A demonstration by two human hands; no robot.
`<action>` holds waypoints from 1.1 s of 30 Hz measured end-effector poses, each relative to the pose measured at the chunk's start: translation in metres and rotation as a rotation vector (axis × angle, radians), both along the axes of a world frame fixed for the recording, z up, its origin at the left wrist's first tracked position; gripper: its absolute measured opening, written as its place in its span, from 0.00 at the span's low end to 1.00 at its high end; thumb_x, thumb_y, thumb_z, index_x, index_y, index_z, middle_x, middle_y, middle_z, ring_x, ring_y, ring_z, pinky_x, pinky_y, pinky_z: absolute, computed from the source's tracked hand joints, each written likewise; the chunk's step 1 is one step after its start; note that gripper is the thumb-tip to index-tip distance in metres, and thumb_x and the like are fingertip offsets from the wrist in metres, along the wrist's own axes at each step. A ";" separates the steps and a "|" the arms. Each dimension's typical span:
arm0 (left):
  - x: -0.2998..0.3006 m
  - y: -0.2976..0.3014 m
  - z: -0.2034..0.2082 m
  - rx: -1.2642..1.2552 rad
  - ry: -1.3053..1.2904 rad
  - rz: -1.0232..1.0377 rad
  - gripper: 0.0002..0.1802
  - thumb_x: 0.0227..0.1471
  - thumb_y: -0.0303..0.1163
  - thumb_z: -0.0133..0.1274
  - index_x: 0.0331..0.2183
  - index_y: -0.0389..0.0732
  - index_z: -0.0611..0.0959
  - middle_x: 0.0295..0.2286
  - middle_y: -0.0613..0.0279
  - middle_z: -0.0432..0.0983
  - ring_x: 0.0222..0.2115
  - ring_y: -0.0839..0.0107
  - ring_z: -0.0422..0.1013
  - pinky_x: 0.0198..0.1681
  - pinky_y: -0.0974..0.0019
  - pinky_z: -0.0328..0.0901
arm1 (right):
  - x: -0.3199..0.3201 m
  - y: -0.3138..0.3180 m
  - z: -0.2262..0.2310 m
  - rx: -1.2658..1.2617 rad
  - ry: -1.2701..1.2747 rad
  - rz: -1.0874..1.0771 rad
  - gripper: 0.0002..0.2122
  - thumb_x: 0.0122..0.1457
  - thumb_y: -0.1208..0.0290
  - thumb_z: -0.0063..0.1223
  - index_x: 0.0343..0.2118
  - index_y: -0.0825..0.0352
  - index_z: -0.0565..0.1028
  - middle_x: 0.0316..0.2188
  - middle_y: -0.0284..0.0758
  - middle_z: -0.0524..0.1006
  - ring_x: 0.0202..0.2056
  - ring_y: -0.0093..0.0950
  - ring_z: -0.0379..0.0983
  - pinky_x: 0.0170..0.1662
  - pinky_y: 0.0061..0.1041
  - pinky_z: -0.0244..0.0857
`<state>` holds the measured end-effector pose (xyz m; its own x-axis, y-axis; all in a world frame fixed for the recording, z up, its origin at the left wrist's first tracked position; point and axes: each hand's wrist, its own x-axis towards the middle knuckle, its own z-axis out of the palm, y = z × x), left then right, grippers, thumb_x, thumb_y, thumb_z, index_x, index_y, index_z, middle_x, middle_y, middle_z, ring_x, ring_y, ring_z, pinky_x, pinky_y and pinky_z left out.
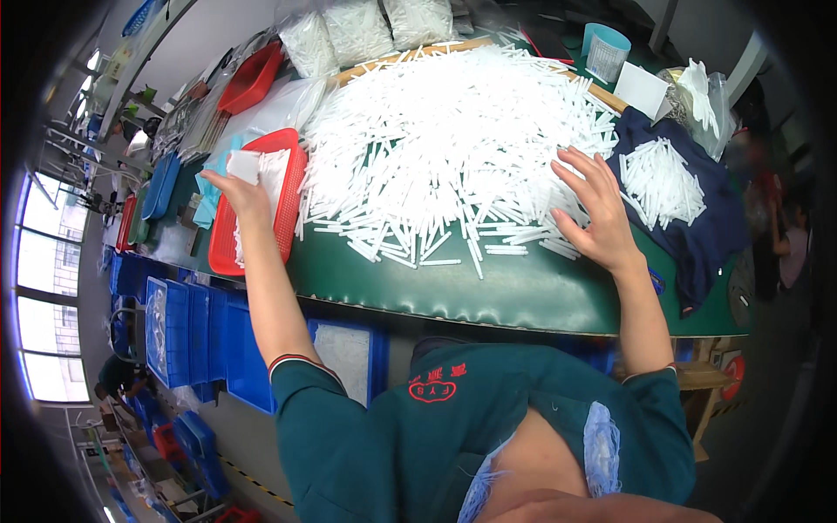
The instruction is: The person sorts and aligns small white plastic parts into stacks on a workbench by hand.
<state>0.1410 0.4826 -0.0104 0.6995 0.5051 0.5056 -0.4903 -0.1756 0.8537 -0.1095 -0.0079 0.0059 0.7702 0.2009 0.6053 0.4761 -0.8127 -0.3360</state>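
My left hand (241,197) is over a red plastic basket (298,166) on the left of the table. A small white flat piece (244,166) shows at its fingers and appears gripped; the fingers behind it are mostly hidden. White sticks or tubes (273,179) lie in the basket. A wide heap of short white plastic tubes (445,131) spreads over the green tabletop (410,292). At the heap's right edge, my right hand (597,213) hovers with its fingers apart, holding nothing.
A smaller pile of white tubes (663,183) rests on dark blue cloth (711,235) at the right. Filled clear bags (357,33) stand at the back. Another red tray (251,78) sits far left. Blue crates (205,336) stand below the table's left end.
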 end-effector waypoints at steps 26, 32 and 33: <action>0.008 -0.311 -0.010 1.728 0.765 -0.444 0.57 0.33 0.60 0.57 0.56 0.30 0.61 0.55 0.39 0.57 0.58 0.49 0.54 0.59 0.41 0.46 | -0.006 -0.006 -0.037 -0.247 0.386 -0.088 0.43 0.46 0.40 0.56 0.59 0.68 0.59 0.59 0.49 0.58 0.62 0.45 0.49 0.63 0.50 0.40; -0.001 -0.319 -0.025 1.597 0.710 -0.320 0.38 0.43 0.49 0.56 0.50 0.31 0.70 0.51 0.43 0.64 0.55 0.51 0.58 0.55 0.45 0.53 | -0.005 -0.006 -0.036 -0.250 0.400 -0.093 0.41 0.47 0.43 0.56 0.59 0.66 0.59 0.59 0.48 0.57 0.62 0.44 0.49 0.63 0.50 0.40; -0.003 -0.319 -0.025 1.585 0.684 -0.277 0.35 0.44 0.48 0.56 0.48 0.31 0.72 0.50 0.43 0.65 0.54 0.50 0.59 0.55 0.45 0.55 | -0.005 -0.006 -0.035 -0.243 0.415 -0.099 0.40 0.48 0.45 0.57 0.60 0.65 0.58 0.59 0.47 0.56 0.62 0.43 0.49 0.63 0.50 0.40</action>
